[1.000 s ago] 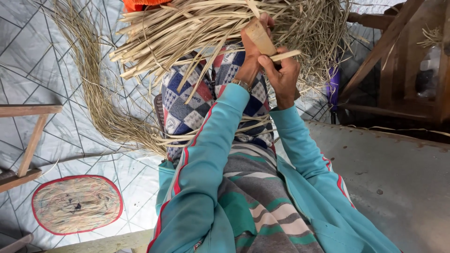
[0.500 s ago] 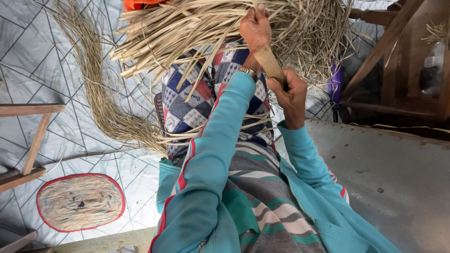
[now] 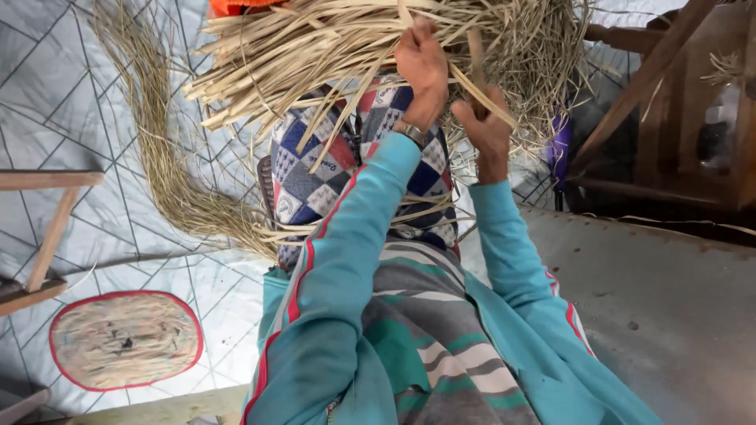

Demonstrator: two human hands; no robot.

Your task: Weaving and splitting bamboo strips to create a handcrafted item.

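The hands are raised together into the straw bundle (image 3: 354, 39): the left hand (image 3: 421, 67) is closed on strands, the right hand (image 3: 487, 130) on a wooden stick (image 3: 476, 59). Open tarp (image 3: 94, 189) lies leftward, edged by an oval mat (image 3: 126, 340).

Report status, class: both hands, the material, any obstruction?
Left hand gripping straw strips. Right hand holding a flat wooden stick among them. Loose strands overhang the checkered cloth.
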